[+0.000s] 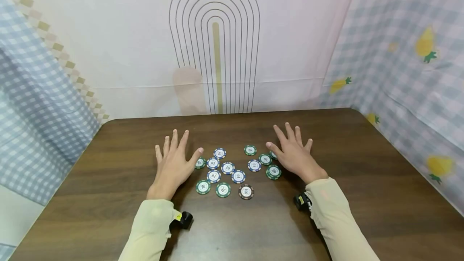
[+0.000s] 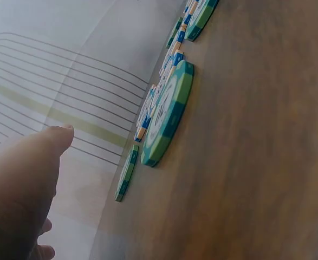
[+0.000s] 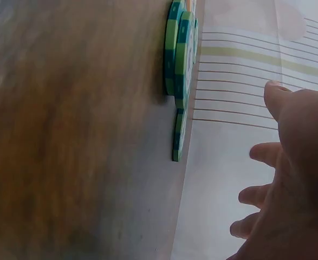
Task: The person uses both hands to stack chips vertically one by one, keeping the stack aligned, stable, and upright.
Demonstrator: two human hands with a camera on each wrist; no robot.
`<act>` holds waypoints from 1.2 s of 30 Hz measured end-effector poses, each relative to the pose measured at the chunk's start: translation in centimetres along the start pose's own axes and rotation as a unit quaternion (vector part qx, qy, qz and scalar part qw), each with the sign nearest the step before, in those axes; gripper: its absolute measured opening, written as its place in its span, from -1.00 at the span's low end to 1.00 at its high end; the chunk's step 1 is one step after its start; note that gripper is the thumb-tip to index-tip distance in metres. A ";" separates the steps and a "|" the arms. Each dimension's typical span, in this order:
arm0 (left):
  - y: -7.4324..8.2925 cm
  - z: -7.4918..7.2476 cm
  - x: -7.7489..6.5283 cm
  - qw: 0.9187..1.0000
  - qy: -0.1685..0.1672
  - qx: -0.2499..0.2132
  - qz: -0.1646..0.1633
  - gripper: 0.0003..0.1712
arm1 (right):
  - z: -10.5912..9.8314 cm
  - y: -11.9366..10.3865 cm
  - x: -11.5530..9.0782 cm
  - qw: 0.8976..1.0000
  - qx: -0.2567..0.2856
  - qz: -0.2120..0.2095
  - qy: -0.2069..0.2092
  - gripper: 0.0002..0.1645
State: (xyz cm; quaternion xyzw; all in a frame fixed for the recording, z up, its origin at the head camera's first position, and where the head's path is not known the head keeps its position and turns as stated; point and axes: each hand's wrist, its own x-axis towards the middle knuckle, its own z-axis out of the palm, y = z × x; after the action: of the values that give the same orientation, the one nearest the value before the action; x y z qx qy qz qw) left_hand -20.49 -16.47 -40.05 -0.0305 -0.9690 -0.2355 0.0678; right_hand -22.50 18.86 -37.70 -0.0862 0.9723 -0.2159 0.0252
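Several poker chips lie flat across the middle of the table between my two hands. Blue chips marked 10 (image 1: 227,168) cluster toward the left, ringed by green chips marked 20 (image 1: 222,189). One dark chip marked 100 (image 1: 246,191) lies nearest me. My left hand (image 1: 172,168), fingers spread, is left of the group, its thumb beside a green chip (image 1: 199,163). On the other side my right hand (image 1: 295,154) has its fingers spread too, partly covering a green chip (image 1: 274,155). In the wrist views both hands hover above the tabletop, holding nothing.
The brown wooden table (image 1: 362,164) has rounded far corners. Behind it hangs a white cloth (image 1: 127,43) with an arch pattern. Checked cloths border the left (image 1: 36,92) and right sides. A small black camera (image 1: 186,220) is strapped at each wrist.
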 end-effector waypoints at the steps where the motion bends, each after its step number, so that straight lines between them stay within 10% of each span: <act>1: 0.1 0.0 0.0 1.000 0.000 -0.001 0.002 -0.02 | 0.0 0.0 0.0 1.000 0.000 0.000 0.000 -0.09; 36: 1.4 1.0 -0.2 0.990 -0.068 -0.062 0.104 -0.38 | 0.4 -0.6 0.3 0.995 0.057 -0.075 -0.039 -0.25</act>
State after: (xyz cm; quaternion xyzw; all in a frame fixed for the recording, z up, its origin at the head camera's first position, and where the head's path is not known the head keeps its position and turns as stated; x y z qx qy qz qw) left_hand -20.29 -14.77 -40.37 -0.1512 -0.9466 -0.2838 0.0239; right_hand -22.63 18.10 -37.82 -0.1656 0.9475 -0.2688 0.0514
